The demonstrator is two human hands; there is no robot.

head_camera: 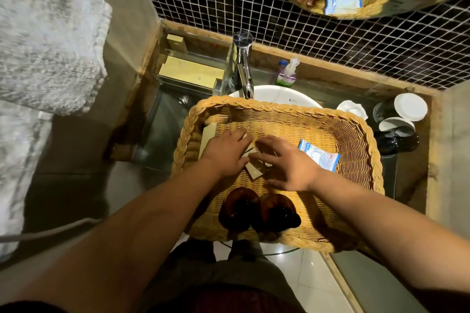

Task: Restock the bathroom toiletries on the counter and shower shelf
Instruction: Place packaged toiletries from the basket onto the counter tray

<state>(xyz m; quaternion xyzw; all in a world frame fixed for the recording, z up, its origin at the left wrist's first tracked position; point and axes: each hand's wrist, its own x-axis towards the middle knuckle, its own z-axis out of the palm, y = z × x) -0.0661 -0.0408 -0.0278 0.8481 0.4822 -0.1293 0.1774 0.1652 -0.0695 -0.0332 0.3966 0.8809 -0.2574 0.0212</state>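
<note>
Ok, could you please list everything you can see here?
basket: one, tan wicker, on the sink
small boxes: a few, beige, basket's middle
packet: one, white and blue, basket's right side
bottles: two, amber, basket's near end
tap: one, chrome, behind the basket
small bottle: one, pink and green, beside the tap
glasses: two, white lids, far right
towel: one, white, left
hands: left hand and right hand, over the small boxes

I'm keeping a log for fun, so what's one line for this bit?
place: basket | left hand: open, over tan packets | right hand: open, over same packets | also inside: blue-white sachet, brown bottles
</note>
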